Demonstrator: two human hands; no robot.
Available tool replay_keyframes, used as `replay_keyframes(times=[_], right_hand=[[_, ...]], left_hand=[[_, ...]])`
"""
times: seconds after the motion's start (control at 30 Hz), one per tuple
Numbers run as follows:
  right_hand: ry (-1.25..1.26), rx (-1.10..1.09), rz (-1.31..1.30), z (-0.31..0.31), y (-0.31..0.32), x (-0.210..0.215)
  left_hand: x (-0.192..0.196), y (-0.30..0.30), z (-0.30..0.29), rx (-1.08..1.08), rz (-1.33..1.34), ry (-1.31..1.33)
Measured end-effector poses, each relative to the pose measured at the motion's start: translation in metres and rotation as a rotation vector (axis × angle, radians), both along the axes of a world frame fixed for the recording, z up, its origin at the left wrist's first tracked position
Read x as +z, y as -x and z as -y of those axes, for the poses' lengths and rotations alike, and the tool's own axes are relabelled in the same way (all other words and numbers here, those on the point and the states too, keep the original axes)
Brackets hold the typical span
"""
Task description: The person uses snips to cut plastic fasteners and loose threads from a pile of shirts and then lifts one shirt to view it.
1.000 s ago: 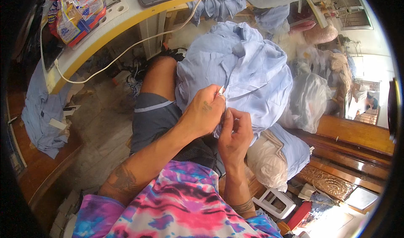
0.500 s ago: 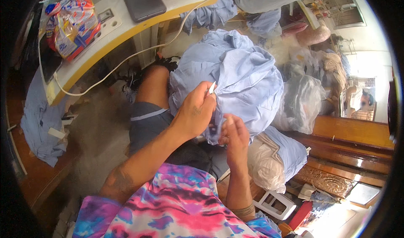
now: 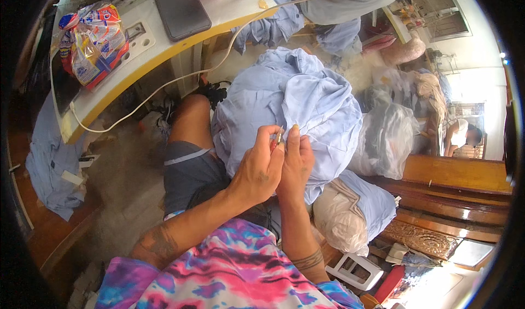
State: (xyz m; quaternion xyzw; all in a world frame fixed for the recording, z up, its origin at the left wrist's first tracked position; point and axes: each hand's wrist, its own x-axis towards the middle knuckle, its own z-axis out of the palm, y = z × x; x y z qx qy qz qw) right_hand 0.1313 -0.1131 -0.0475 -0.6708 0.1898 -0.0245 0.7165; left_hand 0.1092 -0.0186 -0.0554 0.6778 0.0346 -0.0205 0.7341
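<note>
A large bundle of light blue cloth (image 3: 324, 109) rests in front of me at my lap, gathered in loose folds. My left hand (image 3: 259, 169) is closed on a small pointed blade with a red handle (image 3: 277, 139), its thin metal tip sticking up past the fingers. Right beside it, my right hand (image 3: 295, 169) is closed, thumb up against the bent fingers, at the near side of the cloth. It pinches the fabric, though most of the pinched part is hidden by the fingers. The two hands almost touch each other.
A yellow-edged white table (image 3: 150, 49) at upper left bears a dark phone (image 3: 183, 11) and a plastic packet (image 3: 94, 46). A white cable (image 3: 164, 78) hangs across. Plastic bags (image 3: 385, 139) and a wrapped cloth bundle (image 3: 344, 216) lie right. Another person (image 3: 460, 136) is far right.
My right hand has risen from the lower edge of the cloth to beside my left hand. The blade has turned more upright, and its red handle now shows.
</note>
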Motion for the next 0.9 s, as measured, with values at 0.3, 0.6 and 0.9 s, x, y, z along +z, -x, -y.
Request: replay_keyframes(times=[0.3, 0.6, 0.9], right_hand=[[0.194, 0.07, 0.099, 0.015, -0.003, -0.027], [0.482, 0.141, 0.113, 0.023, 0.001, -0.033], [0.346, 0.217, -0.001, 0.023, 0.002, -0.008]], left_hand=[[-0.028, -0.005, 0.004, -0.015, 0.019, 0.127], [-0.009, -0.015, -0.003, -0.052, -0.5, 0.68], [-0.005, -0.022, -0.005, -0.013, -0.549, 0.77]])
